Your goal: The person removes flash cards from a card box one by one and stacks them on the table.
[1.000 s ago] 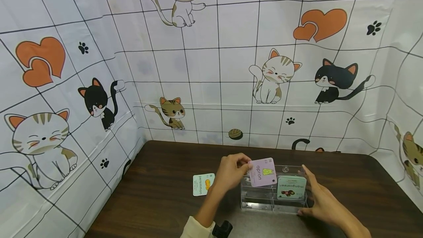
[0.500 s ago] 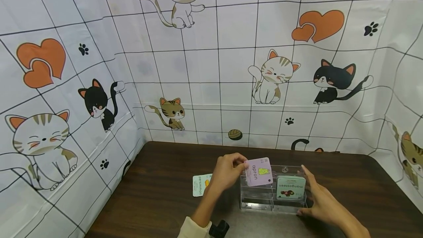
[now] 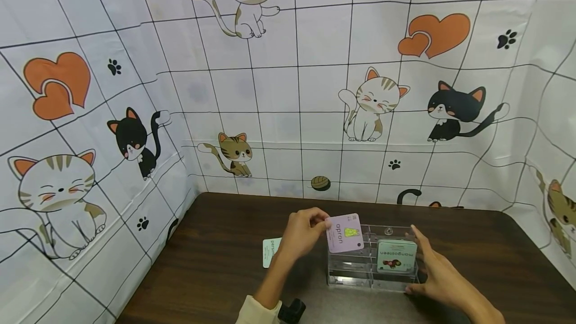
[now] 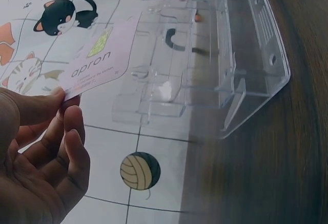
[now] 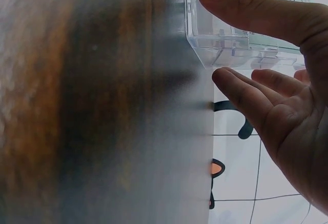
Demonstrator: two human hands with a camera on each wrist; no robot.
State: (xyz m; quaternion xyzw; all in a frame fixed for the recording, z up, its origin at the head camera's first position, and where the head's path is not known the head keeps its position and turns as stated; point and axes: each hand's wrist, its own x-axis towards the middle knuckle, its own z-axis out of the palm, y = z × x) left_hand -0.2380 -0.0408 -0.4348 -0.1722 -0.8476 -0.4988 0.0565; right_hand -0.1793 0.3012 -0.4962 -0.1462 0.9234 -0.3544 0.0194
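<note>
Presently, left hand (image 3: 300, 234) pinches apron card (image 3: 344, 234); right hand (image 3: 435, 269), spread, touches rack (image 3: 350, 268).

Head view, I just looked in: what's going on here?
A person's left hand pinches the purple apron card by one corner; the card overlaps the left part of the clear holder in that view. The right hand touches the holder's right side. A mangosteen card sits in the right half of the holder, and a pale green card, partly hidden, lies on the table.

The head camera looks forward and down; both close wrist views share the clear holder (image 3: 366, 265).
</note>
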